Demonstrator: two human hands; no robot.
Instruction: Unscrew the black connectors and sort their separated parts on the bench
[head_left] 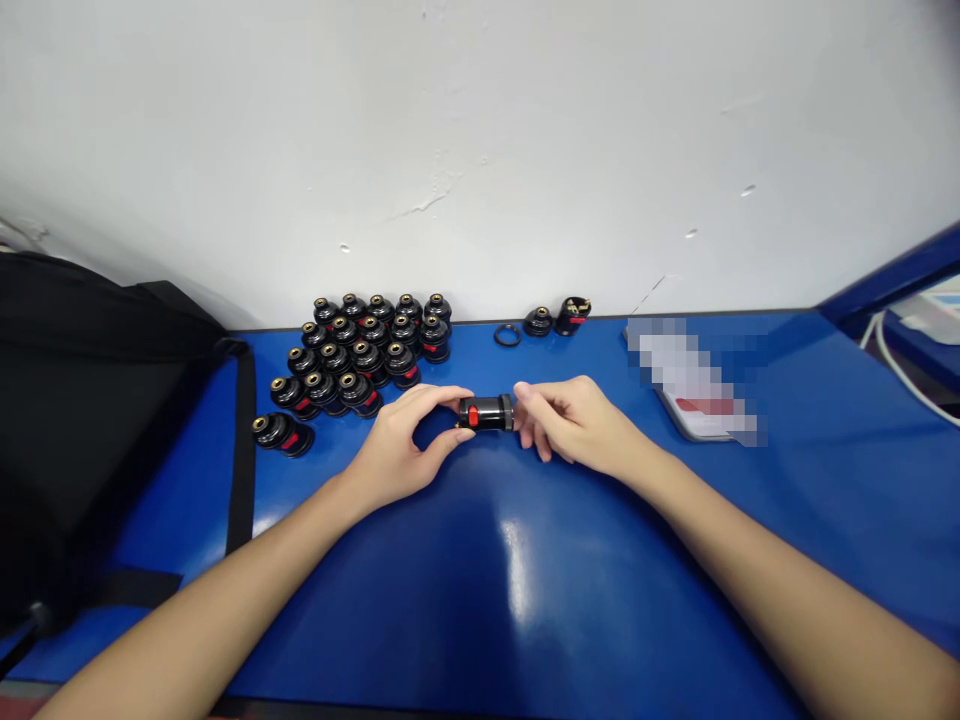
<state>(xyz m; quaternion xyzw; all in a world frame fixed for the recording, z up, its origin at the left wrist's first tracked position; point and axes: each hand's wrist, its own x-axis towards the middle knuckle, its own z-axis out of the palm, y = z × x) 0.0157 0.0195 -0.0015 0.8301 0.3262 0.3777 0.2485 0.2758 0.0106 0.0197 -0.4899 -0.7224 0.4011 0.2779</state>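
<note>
I note left fingers (463, 436) pinching black connector (489, 413); right fingers (525, 393) half-curled, contact unclear. Probably light, rigid, slick; I'd hold mid-barrel.

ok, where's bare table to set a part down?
Free: blue table between left forearm and right forearm, nearer than the held black part; also between pixelated flat object and white cable. Crowded: back left, grouped black-and-red parts beside black bag.

Black bag (97, 400) at left, chipped white wall (480, 150) behind the blue tabletop (420, 600), pixelated flat object (697, 405) at right.
</note>
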